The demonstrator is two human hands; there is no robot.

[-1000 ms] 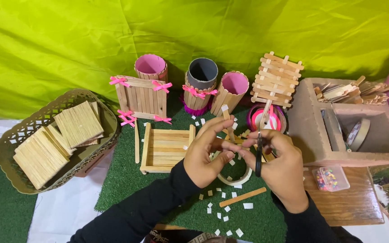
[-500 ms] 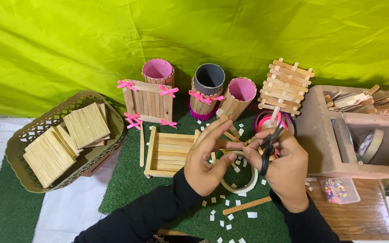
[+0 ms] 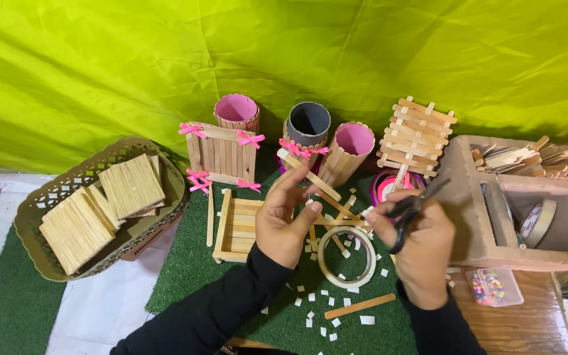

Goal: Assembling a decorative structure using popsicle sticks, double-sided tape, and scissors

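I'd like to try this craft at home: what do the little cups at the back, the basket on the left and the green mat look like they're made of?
The cups look clad in flat bare wooden sticks set side by side, with pink lining. The basket seems moulded plastic, olive-tan, with a lacy pierced rim. The green mat looks like artificial turf, with short fuzzy pile.

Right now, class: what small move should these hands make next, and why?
Probably bring the scissors in the right hand across to the wooden stick pinched by the left hand: the blades point away while cut white bits already litter the green mat.
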